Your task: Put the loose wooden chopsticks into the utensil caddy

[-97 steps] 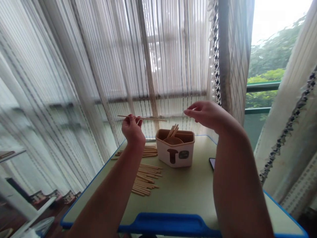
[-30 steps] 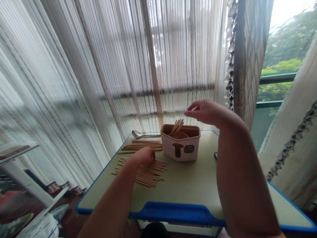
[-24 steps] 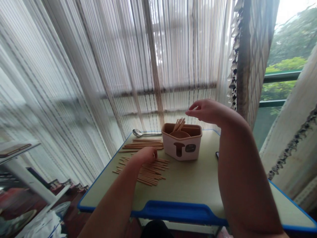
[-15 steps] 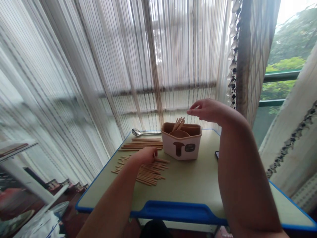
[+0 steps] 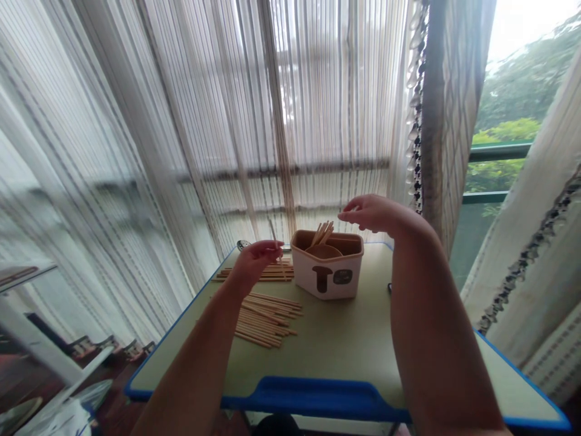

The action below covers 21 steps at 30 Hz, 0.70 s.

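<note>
My left hand [image 5: 259,257] is closed in a pinch on a thin wooden chopstick [image 5: 282,266], held nearly upright just left of the box. Under and in front of that hand, many loose chopsticks [image 5: 267,321] lie side by side on the table, with a second row [image 5: 227,274] behind them. My right hand [image 5: 370,213] hovers above the back right of the white box [image 5: 327,284] with its fingers loosely bent, apart and holding nothing. Several chopsticks [image 5: 323,233] lean inside the box, beside a brown rounded piece [image 5: 323,251].
A slotted metal spoon [image 5: 243,244] lies at the back left, partly hidden by my left hand. A dark object [image 5: 389,287] shows beside my right forearm. The table [image 5: 345,345] has a blue edge, and striped curtains [image 5: 227,121] hang behind it.
My left hand has lifted a chopstick off the front pile and raised it upright beside the box. My right hand stays over the box, slightly lower in view.
</note>
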### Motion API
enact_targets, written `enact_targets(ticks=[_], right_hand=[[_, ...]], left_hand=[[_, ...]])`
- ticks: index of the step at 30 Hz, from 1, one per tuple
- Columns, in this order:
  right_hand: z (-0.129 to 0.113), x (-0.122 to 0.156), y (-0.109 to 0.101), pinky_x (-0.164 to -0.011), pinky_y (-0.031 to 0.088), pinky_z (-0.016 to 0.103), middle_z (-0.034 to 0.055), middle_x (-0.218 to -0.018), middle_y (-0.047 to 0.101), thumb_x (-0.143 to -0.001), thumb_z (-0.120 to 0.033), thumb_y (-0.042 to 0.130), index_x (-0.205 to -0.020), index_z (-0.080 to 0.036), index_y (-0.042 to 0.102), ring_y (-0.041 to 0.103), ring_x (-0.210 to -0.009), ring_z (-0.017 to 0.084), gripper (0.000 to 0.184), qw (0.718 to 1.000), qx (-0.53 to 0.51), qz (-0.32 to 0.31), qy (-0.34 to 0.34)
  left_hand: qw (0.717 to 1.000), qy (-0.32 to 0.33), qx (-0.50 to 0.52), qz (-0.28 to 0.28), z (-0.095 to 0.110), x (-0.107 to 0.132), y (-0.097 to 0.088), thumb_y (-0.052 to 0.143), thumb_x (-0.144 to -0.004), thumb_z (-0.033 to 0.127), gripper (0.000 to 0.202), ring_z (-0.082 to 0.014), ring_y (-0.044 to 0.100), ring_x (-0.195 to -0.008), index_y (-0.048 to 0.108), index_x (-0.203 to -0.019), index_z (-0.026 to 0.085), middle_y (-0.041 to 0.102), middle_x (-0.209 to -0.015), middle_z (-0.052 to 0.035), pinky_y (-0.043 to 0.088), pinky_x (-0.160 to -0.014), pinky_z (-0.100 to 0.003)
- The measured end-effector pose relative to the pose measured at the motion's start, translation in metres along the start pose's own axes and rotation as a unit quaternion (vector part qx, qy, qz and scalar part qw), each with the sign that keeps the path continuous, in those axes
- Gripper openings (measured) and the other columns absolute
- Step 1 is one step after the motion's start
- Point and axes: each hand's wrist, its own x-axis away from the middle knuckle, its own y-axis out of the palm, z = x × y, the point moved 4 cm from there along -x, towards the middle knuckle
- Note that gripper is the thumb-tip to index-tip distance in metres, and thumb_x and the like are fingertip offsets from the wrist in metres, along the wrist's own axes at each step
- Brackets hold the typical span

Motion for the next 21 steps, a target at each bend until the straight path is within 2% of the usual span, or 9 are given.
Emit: enact_targets(ticks=[2,6,9,13,16,18,20,21], right_hand=[[0.004,-0.005,0.005,-0.049,0.041,0.025,0.0065,-0.069,0.065,-0.073,-0.054,0.058,-0.098,-0.018,0.066,0.057,-0.057,0.015,0.045,1.0,-0.009,-0.015,0.007],[0.006,-0.01,0.013,-0.048,0.042,0.024,0.0071,-0.072,0.066,-0.072,-0.057,0.06,-0.099,-0.019,0.066,0.057,-0.057,0.014,0.047,0.999,-0.022,-0.049,0.003],[0.007,-0.012,0.015,-0.049,0.043,0.023,0.007,-0.075,0.067,-0.073,-0.055,0.06,-0.1,-0.02,0.065,0.058,-0.058,0.014,0.045,0.997,-0.024,-0.067,-0.006],[0.008,-0.011,0.014,-0.048,0.043,0.024,0.0068,-0.074,0.067,-0.074,-0.055,0.058,-0.102,-0.02,0.064,0.057,-0.057,0.014,0.045,0.998,-0.014,-0.068,-0.002],[0.007,-0.006,0.009,-0.047,0.043,0.023,0.0069,-0.074,0.066,-0.074,-0.055,0.059,-0.102,-0.02,0.064,0.056,-0.056,0.013,0.045,0.998,-0.018,-0.06,0.009],[0.005,-0.003,0.006,-0.046,0.042,0.023,0.0074,-0.076,0.066,-0.075,-0.053,0.059,-0.103,-0.019,0.064,0.056,-0.056,0.013,0.044,0.998,-0.026,-0.057,0.01],[0.004,0.0,0.004,-0.046,0.042,0.023,0.0083,-0.078,0.067,-0.076,-0.051,0.059,-0.103,-0.018,0.063,0.056,-0.057,0.013,0.042,0.998,-0.034,-0.055,0.006],[0.003,0.001,0.004,-0.046,0.042,0.022,0.0086,-0.079,0.067,-0.076,-0.05,0.059,-0.102,-0.018,0.063,0.057,-0.059,0.013,0.042,0.998,-0.035,-0.055,0.004]], left_hand=[[0.995,-0.002,0.091,0.052,-0.001,-0.001,-0.001,0.075,-0.063,0.036,0.04,-0.0174,0.066,-0.078,0.067,-0.097,0.015,0.069,-0.084,-0.0068,0.054,-0.072,-0.032],[0.973,-0.008,0.202,0.107,-0.012,-0.007,0.004,0.075,-0.064,0.034,0.039,-0.018,0.067,-0.082,0.064,-0.097,0.016,0.068,-0.088,-0.0057,0.055,-0.078,-0.035],[0.962,0.023,0.228,0.15,-0.012,-0.016,0.006,0.072,-0.067,0.033,0.033,-0.0173,0.067,-0.087,0.061,-0.095,0.018,0.067,-0.089,-0.0036,0.054,-0.082,-0.036],[0.947,0.089,0.229,0.207,0.0,-0.031,0.009,0.07,-0.068,0.032,0.032,-0.0159,0.066,-0.088,0.059,-0.094,0.018,0.067,-0.087,-0.0019,0.054,-0.083,-0.035],[0.949,0.108,0.187,0.23,0.01,-0.038,0.014,0.068,-0.069,0.035,0.033,-0.0155,0.067,-0.083,0.058,-0.095,0.017,0.067,-0.086,-0.0029,0.054,-0.078,-0.032],[0.957,0.125,0.11,0.235,0.015,-0.039,0.019,0.066,-0.071,0.038,0.035,-0.0157,0.067,-0.08,0.059,-0.098,0.016,0.067,-0.085,-0.004,0.054,-0.075,-0.031],[0.967,0.142,-0.003,0.209,0.017,-0.039,0.027,0.062,-0.074,0.039,0.035,-0.0159,0.067,-0.077,0.061,-0.101,0.015,0.068,-0.085,-0.0048,0.053,-0.073,-0.029],[0.972,0.144,-0.069,0.174,0.017,-0.039,0.033,0.061,-0.076,0.038,0.034,-0.016,0.067,-0.076,0.062,-0.101,0.015,0.068,-0.084,-0.0048,0.052,-0.072,-0.028]])
